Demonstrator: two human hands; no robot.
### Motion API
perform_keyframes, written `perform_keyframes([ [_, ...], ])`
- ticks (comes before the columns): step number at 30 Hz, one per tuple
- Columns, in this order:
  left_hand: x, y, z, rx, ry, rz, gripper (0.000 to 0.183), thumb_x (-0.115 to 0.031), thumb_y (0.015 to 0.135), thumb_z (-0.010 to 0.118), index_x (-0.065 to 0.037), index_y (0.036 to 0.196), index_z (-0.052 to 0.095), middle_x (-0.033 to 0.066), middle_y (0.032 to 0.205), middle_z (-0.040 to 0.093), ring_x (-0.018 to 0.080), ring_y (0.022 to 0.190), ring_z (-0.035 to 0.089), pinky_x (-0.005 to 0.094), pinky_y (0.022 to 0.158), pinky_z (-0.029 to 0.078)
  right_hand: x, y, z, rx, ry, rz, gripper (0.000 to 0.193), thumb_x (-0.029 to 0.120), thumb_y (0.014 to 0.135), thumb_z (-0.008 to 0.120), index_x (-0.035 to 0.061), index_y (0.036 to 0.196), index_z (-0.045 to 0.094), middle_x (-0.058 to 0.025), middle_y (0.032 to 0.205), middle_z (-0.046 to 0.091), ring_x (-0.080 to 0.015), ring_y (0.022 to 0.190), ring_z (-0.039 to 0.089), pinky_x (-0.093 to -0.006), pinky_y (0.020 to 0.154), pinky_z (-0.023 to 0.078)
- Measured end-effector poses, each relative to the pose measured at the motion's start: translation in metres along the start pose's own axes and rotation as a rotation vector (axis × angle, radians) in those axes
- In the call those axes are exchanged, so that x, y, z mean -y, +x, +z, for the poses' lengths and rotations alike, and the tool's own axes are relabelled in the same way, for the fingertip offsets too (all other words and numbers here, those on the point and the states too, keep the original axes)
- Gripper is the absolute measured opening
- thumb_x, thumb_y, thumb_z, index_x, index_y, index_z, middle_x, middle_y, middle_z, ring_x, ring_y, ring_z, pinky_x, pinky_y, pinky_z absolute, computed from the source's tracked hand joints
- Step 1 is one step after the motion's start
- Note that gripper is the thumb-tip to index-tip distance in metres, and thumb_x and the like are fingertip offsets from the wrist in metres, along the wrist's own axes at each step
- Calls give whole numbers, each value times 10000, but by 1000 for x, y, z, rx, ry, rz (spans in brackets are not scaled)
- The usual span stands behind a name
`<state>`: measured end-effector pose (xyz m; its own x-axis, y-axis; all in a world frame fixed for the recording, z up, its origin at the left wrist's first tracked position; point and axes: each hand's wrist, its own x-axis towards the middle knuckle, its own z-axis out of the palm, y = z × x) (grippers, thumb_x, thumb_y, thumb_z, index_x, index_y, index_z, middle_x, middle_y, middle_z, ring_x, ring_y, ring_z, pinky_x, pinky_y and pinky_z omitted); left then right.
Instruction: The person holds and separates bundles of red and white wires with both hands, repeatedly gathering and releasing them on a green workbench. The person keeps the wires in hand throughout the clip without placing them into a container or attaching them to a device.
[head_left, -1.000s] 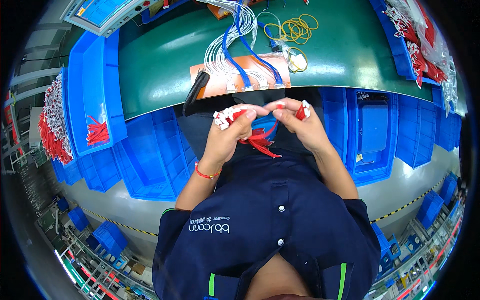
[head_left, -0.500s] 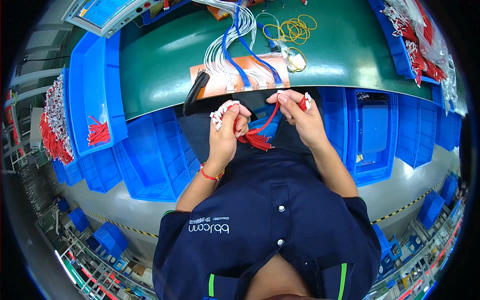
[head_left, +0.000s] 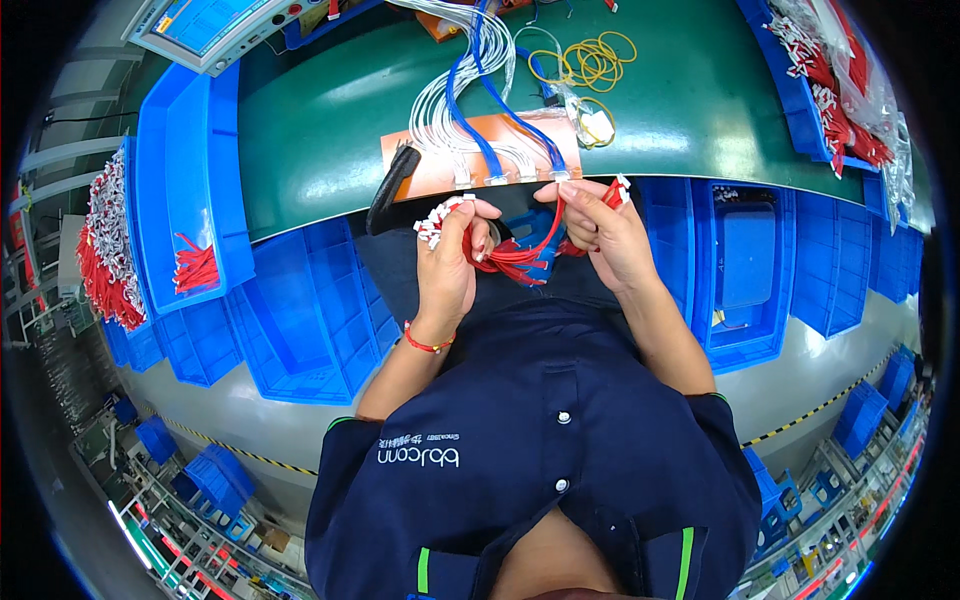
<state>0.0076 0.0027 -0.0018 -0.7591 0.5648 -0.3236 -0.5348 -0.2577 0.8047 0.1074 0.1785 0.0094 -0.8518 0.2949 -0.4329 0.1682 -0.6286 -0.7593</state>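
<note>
My left hand [head_left: 447, 245] is closed round a bundle of short red cables [head_left: 515, 262] whose white connectors [head_left: 437, 222] stick out on its left side. In my right hand [head_left: 604, 228], thumb and forefinger pinch one red cable [head_left: 556, 225] near its white connector. More red cables with white ends [head_left: 618, 190] are tucked in that palm. The pinched connector is at the front edge of an orange board [head_left: 513, 128], by a row of white sockets [head_left: 496, 180]. White and blue wires [head_left: 430, 100] run from these sockets to the back. Whether connector and socket touch, I cannot tell.
A black strap-like piece [head_left: 391, 190] hangs at the board's left corner. Yellow rubber bands [head_left: 592, 65] lie on the green bench [head_left: 690, 110]. Left stands a blue bin [head_left: 190, 150] with red cables; another bin [head_left: 800, 100] at right holds more. A screened instrument [head_left: 205, 30] is back left.
My right hand has brought the pinched cable's connector up to the board's front edge. The left hand's bundle has shifted slightly, and its loose ends have swung a little upward.
</note>
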Motion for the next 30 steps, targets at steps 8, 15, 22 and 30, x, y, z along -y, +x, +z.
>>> perform_keyframes([
  [8,-1,4,2,-35,-6,13,299,-164,1038,476,41,936,668,-30,610,453,52,557,373,244,542,319,-5,2,2,-10,62,-24,302,205,1017,564,-58,1088,695,105,587,358,3,487,279,-195,450,207],
  [15,1,5,3,-86,8,63,297,-164,1034,490,44,938,678,-38,615,445,49,557,361,250,537,312,-5,6,-6,11,13,-10,276,228,998,618,-19,1067,722,120,587,352,3,487,247,-217,460,175],
  [22,-2,6,2,-88,50,52,299,-160,1029,472,66,986,665,3,655,493,88,597,439,267,592,421,-3,1,-10,35,-113,-28,304,227,1025,563,-31,1135,679,107,603,351,-4,495,278,-205,457,202],
  [30,-29,6,-4,67,47,-122,344,-210,1034,478,77,1087,661,33,735,592,117,660,564,315,724,537,-5,-15,-21,-41,-154,-127,383,257,1077,443,-42,1206,645,83,645,364,-3,535,295,-203,475,240],
])
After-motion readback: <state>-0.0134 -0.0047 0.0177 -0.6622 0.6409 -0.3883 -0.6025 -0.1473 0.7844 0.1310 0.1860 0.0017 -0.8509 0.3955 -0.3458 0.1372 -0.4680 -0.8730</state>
